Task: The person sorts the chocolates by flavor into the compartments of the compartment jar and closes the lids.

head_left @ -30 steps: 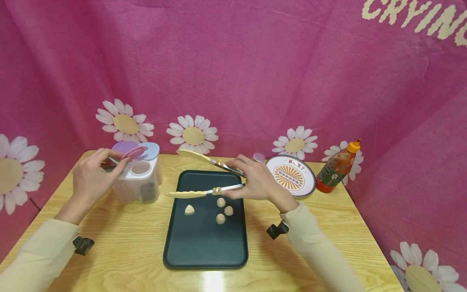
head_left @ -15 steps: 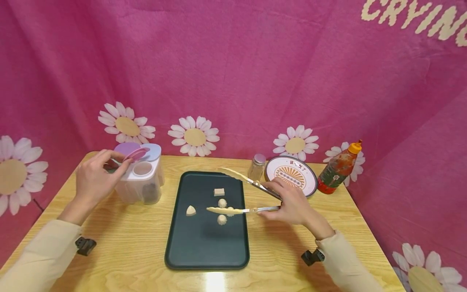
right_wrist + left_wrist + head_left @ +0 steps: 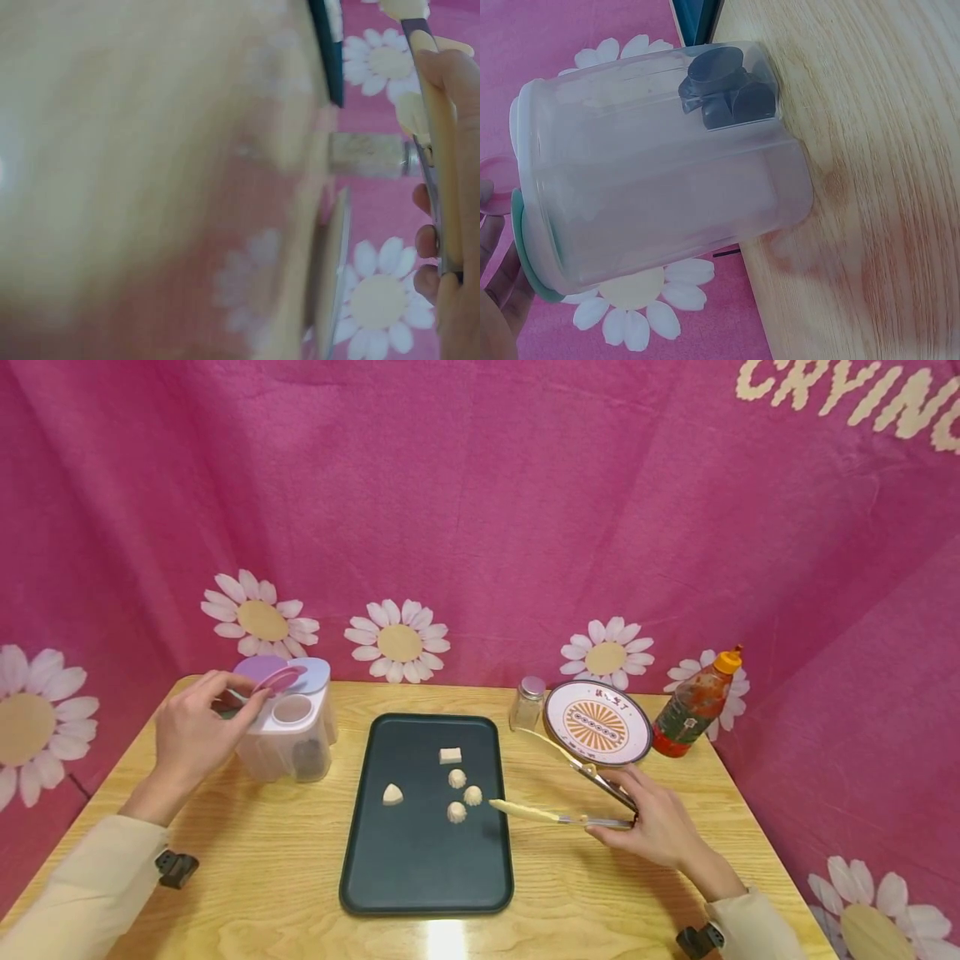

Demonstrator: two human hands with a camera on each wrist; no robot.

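Observation:
My left hand pinches the raised pink lid of a clear storage container, leaving a round opening below it. Dark round pieces lie in one compartment. My right hand holds tongs with pale yellow tips, spread apart, nothing between them. The tips hover at the right edge of a dark green tray. On the tray are a pale rectangular block, a rounded triangular piece and three ridged round pieces. In the right wrist view, fingers wrap the tongs.
Behind the tongs stand a glass shaker jar and a patterned plate leaning back. A red sauce bottle is at the right rear. A pink flowered cloth hangs behind the wooden table.
My right hand has drawn the tongs right and nearer to me, from over the tray to its right side. The block and the jar have come into sight. My left hand keeps its place.

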